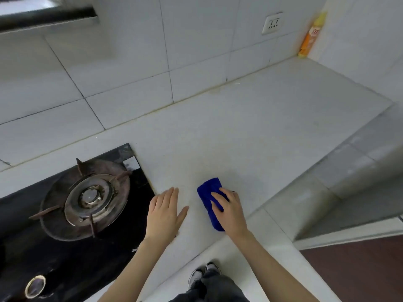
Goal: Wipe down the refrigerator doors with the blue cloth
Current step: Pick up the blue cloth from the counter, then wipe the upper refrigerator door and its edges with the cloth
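Observation:
A folded blue cloth [209, 192] lies on the white countertop [250, 131] near its front edge. My right hand [229, 211] rests on top of the cloth, fingers spread over it and pressing it to the counter. My left hand [164, 212] lies flat on the counter just left of the cloth, fingers together and thumb out, holding nothing. No refrigerator is in view.
A black glass gas hob [72, 225] with a round burner [90, 198] sits at the left, touching distance from my left hand. An orange and yellow spray can [310, 38] stands in the far corner below a wall socket [272, 23]. A range hood [48, 16] hangs upper left.

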